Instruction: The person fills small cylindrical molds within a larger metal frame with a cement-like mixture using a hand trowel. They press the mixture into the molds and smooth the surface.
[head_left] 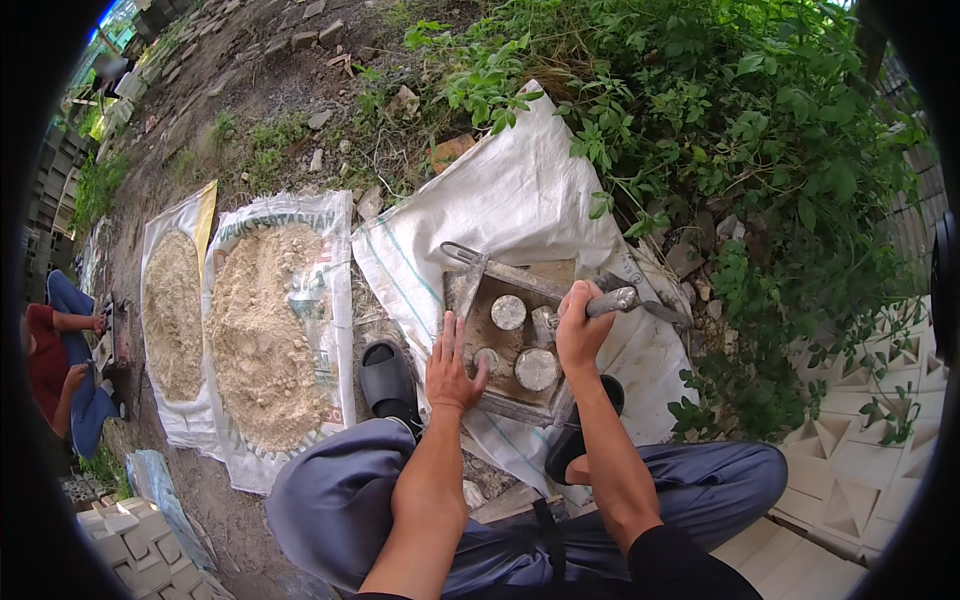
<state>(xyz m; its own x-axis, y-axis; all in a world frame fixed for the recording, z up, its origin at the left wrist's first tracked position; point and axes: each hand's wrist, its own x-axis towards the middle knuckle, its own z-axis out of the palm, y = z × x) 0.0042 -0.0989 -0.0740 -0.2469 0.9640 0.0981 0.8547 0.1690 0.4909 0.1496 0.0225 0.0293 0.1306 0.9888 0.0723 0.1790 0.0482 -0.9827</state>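
Note:
A square grey mould frame (525,275) with a wire loop handle lies on a white woven sack (560,210) in front of me. Inside it are a round pale disc (508,312), a larger round disc (537,370) and a smaller, partly hidden one. My left hand (455,368) rests at the frame's left edge, fingers spread and holding nothing. My right hand (578,330) is closed around a short grey hammer-like tool (612,302). Its handle points right, and a blunt cylindrical end shows over the frame. A flat dark blade (665,314) lies right of that hand.
Two sacks bearing heaps of pale sandy powder, one a large heap (265,335), lie to the left. Beyond them sits another person (70,350). Leafy plants (740,130) crowd the far right. Patterned pale blocks (850,480) are at the right. My sandalled feet flank the frame.

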